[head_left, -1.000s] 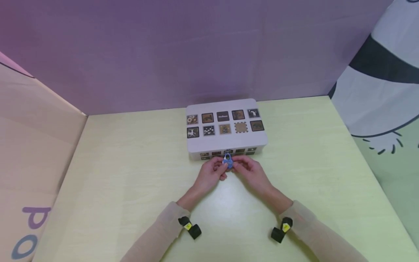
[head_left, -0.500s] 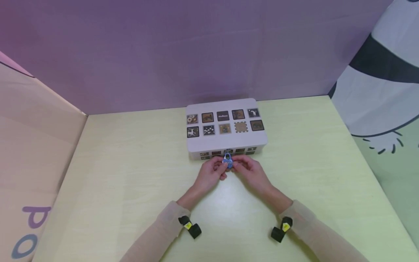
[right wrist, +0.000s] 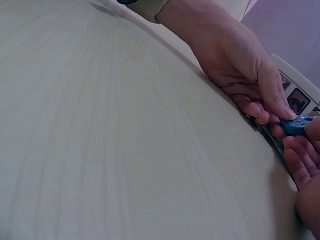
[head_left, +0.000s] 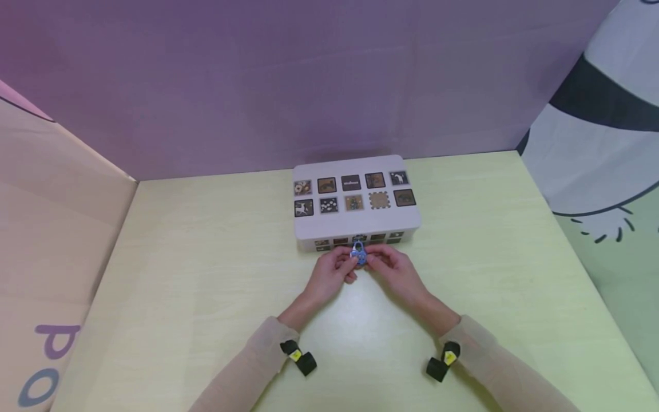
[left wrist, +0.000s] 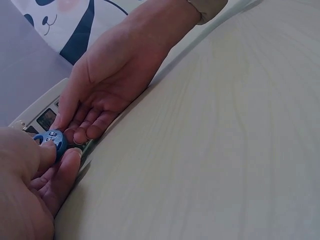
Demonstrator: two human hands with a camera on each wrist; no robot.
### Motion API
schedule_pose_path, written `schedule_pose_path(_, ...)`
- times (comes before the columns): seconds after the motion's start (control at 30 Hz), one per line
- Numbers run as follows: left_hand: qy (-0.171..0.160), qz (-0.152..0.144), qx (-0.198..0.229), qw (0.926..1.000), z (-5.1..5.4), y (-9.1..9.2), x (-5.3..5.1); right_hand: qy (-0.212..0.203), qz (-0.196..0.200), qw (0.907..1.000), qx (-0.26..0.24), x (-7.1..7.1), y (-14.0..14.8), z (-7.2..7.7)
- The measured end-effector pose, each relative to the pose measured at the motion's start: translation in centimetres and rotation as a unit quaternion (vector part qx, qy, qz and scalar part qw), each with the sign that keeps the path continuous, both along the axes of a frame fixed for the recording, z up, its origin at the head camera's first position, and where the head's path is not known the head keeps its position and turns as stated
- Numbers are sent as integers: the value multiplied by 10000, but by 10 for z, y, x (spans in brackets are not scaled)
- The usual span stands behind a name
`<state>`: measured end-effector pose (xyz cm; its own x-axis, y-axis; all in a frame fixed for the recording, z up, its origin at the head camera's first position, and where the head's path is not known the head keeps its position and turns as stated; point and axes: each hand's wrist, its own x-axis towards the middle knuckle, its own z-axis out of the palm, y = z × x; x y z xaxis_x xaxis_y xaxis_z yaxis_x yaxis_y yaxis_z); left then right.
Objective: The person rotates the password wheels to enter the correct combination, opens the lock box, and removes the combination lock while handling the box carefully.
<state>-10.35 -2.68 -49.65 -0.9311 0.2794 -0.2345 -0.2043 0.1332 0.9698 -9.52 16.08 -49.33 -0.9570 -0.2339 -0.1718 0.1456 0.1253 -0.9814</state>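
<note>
A small blue padlock (head_left: pixel 361 258) is held at the front of a white box (head_left: pixel 355 225), whose lid and side carry little square pictures. The padlock's shackle points up toward the box's front side; whether it is fastened to the box I cannot tell. My left hand (head_left: pixel 328 274) pinches the padlock from the left with the thumb on its face. From the right, my right hand (head_left: pixel 404 278) also pinches it between thumb and fingers. In the left wrist view, dark marks show on the round face of the blue padlock (left wrist: pixel 56 136).
The box stands on a pale wood-grain table (head_left: pixel 206 257), close to a purple cloth wall (head_left: pixel 257 86). Printed cloth panels border the left and right sides. Both wrists wear small black cameras over beige sleeves (head_left: pixel 252 355).
</note>
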Motion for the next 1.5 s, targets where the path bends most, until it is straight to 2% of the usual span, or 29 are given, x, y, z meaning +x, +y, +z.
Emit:
schedule_pose_path(0.9, -116, 55, 9, 9999, 3, 1, 2, -172, -30, 9998, -134, -1, 1, 0)
schedule_pose_path(1.3, -71, 59, 25, 10000, 1, 1, 1, -49, -6, 9999, -126, 0, 1, -2)
schedule_pose_path(1.5, -104, 66, 14, 9999, 4, 2, 1, 4, 2, 10000, -100, 0, 1, -2)
